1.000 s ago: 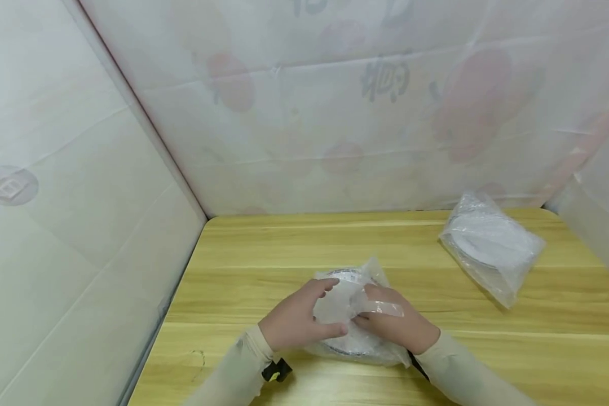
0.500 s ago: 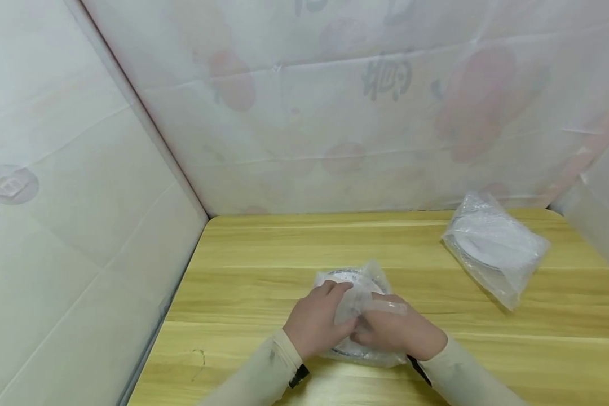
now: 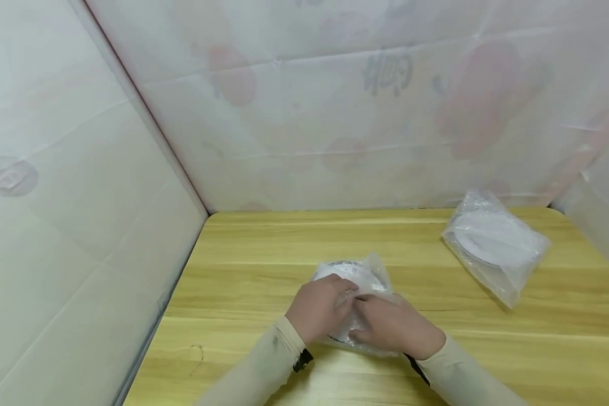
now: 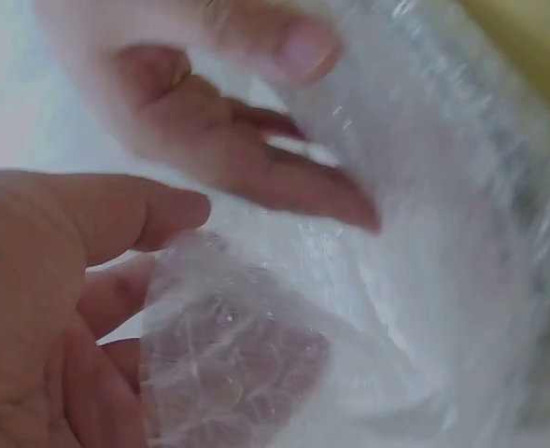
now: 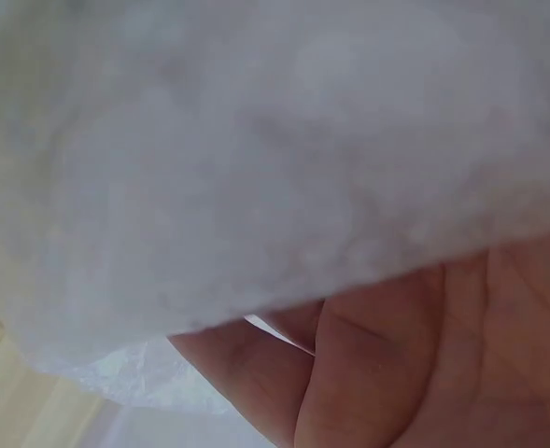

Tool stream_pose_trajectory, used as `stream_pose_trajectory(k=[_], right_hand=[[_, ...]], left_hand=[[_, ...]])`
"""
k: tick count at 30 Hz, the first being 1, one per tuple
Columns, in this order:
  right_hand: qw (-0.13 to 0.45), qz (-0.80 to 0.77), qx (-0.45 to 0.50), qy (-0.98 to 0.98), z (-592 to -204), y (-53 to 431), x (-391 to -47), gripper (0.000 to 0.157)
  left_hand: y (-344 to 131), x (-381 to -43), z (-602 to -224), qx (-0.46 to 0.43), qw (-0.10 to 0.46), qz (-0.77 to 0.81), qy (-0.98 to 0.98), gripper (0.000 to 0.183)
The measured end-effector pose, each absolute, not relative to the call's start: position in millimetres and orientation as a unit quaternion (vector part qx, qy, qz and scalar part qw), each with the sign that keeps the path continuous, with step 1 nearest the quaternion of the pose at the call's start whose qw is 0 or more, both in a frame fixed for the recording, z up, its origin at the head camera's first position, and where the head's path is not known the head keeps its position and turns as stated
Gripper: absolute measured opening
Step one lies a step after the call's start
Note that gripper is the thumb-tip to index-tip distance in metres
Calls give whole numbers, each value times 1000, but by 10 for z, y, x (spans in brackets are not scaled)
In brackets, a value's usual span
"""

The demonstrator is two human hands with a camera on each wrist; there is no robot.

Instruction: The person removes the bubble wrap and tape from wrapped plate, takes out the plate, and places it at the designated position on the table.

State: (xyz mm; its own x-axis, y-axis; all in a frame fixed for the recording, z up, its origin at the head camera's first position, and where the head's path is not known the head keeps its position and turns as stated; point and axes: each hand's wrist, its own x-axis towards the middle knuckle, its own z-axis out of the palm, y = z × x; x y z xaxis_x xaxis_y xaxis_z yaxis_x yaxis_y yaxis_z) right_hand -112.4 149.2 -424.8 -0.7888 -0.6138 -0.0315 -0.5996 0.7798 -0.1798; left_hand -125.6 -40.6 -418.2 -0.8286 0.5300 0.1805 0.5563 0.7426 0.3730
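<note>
A round white plate with a dark patterned rim (image 3: pixel 352 270) lies on the table inside a clear bubble-wrap bag (image 3: pixel 378 270). My left hand (image 3: pixel 318 309) is over the plate's left side. In the left wrist view, its thumb and fingers pinch a loose edge of the bubble wrap (image 4: pixel 232 350). From the right, my right hand (image 3: pixel 398 326) reaches in at the bag's mouth. Its fingers (image 4: pixel 298 182) stretch out against the wrap, with the thumb apart. A raised flap (image 5: pixel 256 215) of bubble wrap covers part of this hand in the right wrist view.
Another bubble-wrapped round white thing (image 3: pixel 494 239), seemingly a plate, lies at the table's back right. The wooden table (image 3: pixel 254 242) meets pale fabric walls (image 3: pixel 294 124) at the back and left.
My left hand has moved right, closing from a spread pose onto the wrap beside the right hand. The bubble-wrap flap now spreads over the right hand's fingers. The other wrapped thing stays put.
</note>
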Motion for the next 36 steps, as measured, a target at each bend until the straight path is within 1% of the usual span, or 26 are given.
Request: stream_pose_trajectory(k=[4,7,9,14,22,30,36], right_hand=[[39,-64,-325,943,-4252,1479,-1128,61],[44,-58,-325,943,-4252,1479,-1134,65],[49,-55,-322,944,-4245,1486,-1139,70],[53,-54,-322,944,-4216,1498,-1145,72],[53,-57,-328,941,-4217,1520,-1147,68],[56,-62,-330,940,-4188,1535,-1140,67],[56,-64,-325,942,-4169,1535,-1109,66]], left_hand=[[-500,-1306,-4106,-254,43,-280,-925,19],[-582,-1345,-4068,-229,71,-324,-915,15],[-632,-1374,-4044,-217,91,-341,-910,15],[-761,-1434,-3983,-196,121,-357,-905,15],[-1030,-1528,-3956,-149,146,-415,-886,9],[-1352,-1683,-4039,-103,163,-455,-869,14],[-1536,-1795,-4147,-73,156,-467,-867,8]])
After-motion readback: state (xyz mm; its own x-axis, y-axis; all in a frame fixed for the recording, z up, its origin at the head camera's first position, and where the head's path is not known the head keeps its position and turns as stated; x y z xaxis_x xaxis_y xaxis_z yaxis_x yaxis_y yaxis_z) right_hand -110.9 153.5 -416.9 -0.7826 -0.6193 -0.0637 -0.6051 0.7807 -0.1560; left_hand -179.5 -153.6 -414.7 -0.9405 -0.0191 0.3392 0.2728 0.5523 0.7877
